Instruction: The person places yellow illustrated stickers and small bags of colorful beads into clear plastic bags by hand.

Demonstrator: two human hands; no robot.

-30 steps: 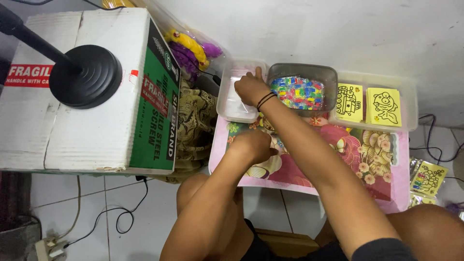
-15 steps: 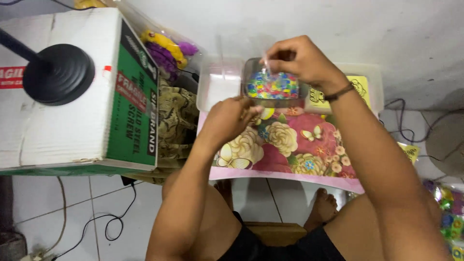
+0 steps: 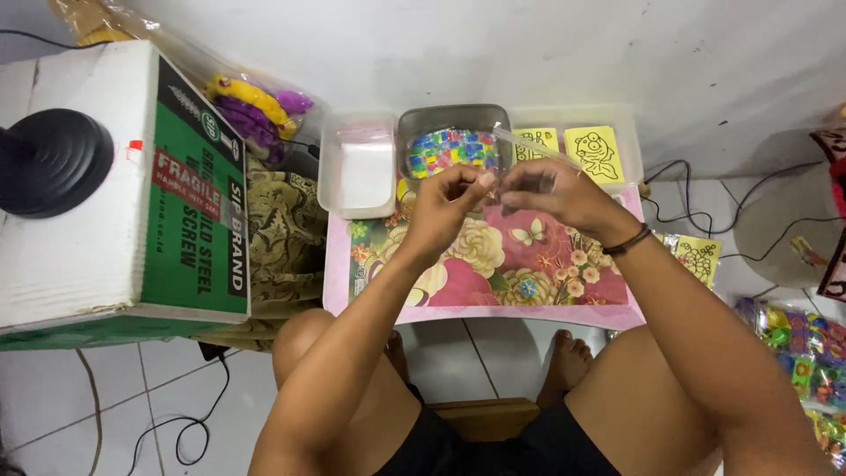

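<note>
A: Where are the hands?

B: Both are raised over the far edge of the floral worktop (image 3: 493, 264), meeting just in front of the grey tray of coloured pieces (image 3: 451, 145). The left hand (image 3: 445, 204) has its fingertips pinched together; the right hand (image 3: 551, 192) is pinched too, and the two nearly touch.

A: What are they gripping?

B: A clear plastic sleeve (image 3: 520, 145) — thin, see-through, slanting up and away from the right hand's fingers over the corner of the tray. The right hand closes on its lower end. Whatever the left hand pinches is too small to tell; it sits right at the sleeve's lower end, between the two hands.

A: And around them?

B: Left of the grey tray, a clear tub with a white sheet (image 3: 361, 167). Right of it, a clear tub holding yellow picture cards (image 3: 592, 152) — another yellow card (image 3: 696, 256) lies beyond the worktop's right edge. A big cardboard box (image 3: 132, 194) stands well to the left, with a black round base (image 3: 48, 163) on top.
</note>
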